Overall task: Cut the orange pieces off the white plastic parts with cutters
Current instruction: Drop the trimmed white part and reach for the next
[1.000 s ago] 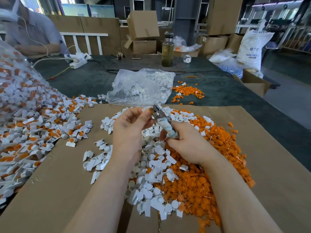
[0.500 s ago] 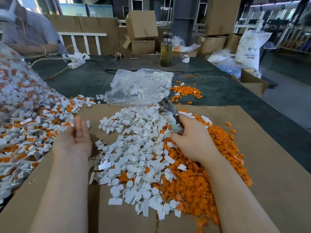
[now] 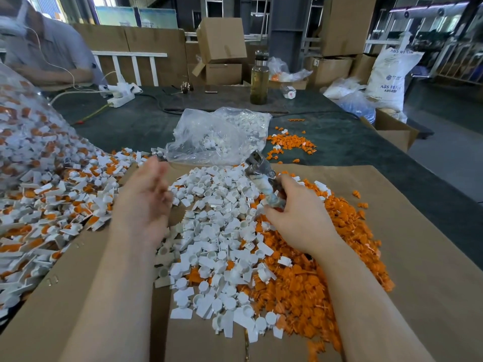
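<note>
So we've got the cutters point(image 3: 264, 184) gripped in our right hand point(image 3: 300, 220), fingers wrapped round the taped handles, metal nose pointing up and away over the far side of the cardboard sheet point(image 3: 418, 257). Our left hand point(image 3: 142, 205) is blurry, hovering above the cardboard's left part with fingers loose and spread, and as far as we can make out there's nothing in it. The uncut white-and-orange parts point(image 3: 52, 205) are heaped along the tabletop's left edge, spilling out of a clear bag point(image 3: 23, 121) and onto the cardboard's left margin. The trimmed white parts point(image 3: 222, 231) sit in a pile mid-sheet, and the cut-off orange pieces point(image 3: 313, 270) are piled right of that under our right wrist. A second clear bag point(image 3: 219, 134) lies just past the sheet's far edge. We reckon the step is grabbing a fresh part from the left heap. Tips: pinch one by the white body so the orange bit sticks out clear, bring it to the blades rather than chasing it with the tool, and snip flush at the joint so no orange stub is left. Keep fingertips behind the cutting line, and let the orange drop right so the piles don't mix.
</note>
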